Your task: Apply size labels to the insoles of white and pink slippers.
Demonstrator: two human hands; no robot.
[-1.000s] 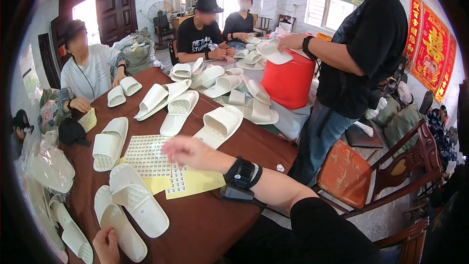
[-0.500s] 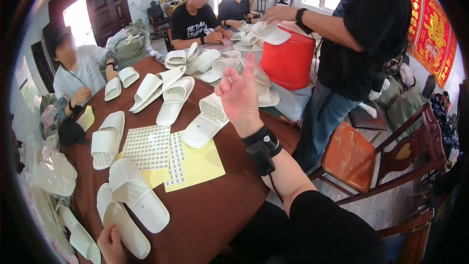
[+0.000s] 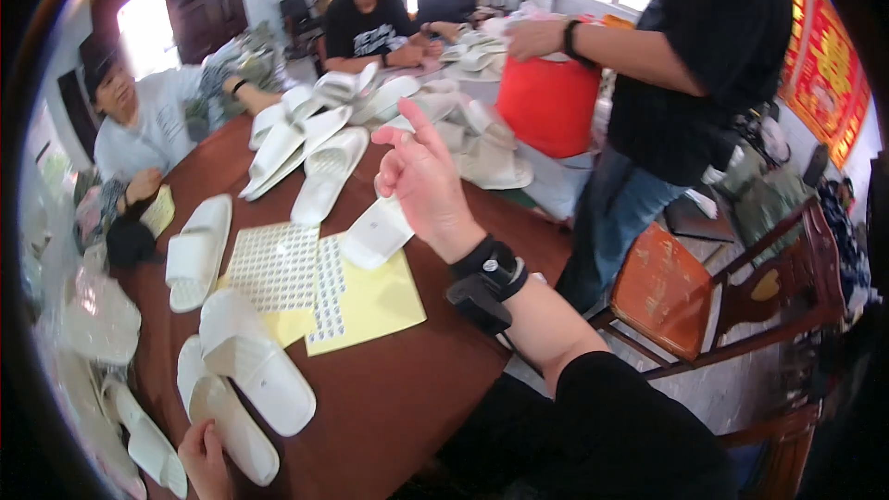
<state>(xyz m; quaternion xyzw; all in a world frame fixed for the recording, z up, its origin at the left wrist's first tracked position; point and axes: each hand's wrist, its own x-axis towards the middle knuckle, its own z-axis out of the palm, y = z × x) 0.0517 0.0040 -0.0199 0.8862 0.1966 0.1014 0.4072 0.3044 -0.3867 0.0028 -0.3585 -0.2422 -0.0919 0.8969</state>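
My left hand [image 3: 205, 461] is at the lower left, its fingers closed against the side of a white slipper [image 3: 245, 440]. Its grip is partly hidden. Another white slipper [image 3: 269, 389] lies alongside, touching that one. Raised above the table, my right hand [image 3: 421, 181] has its index finger stretched and the others loosely bent, with nothing visible in it. Behind it a white slipper [image 3: 373, 236] rests partly on a yellow backing sheet [image 3: 389, 301]. A sheet of small printed stickers [image 3: 273, 264] lies between the slippers, with a partly used strip [image 3: 326, 301] of stickers beside it.
More white slippers [image 3: 324, 167] pile up across the brown-covered table [image 3: 389, 389]. One slipper [image 3: 199, 255] lies at left, near plastic-wrapped goods [image 3: 102, 315]. Co-workers sit across; another stands by a red stool [image 3: 548, 106]. A wooden chair [image 3: 657, 292] is at right.
My right hand has shifted slightly left, its index finger now more extended. The left co-worker's arm reaches in, and a pair of slippers has moved toward the pile. The standing person's hands have lowered.
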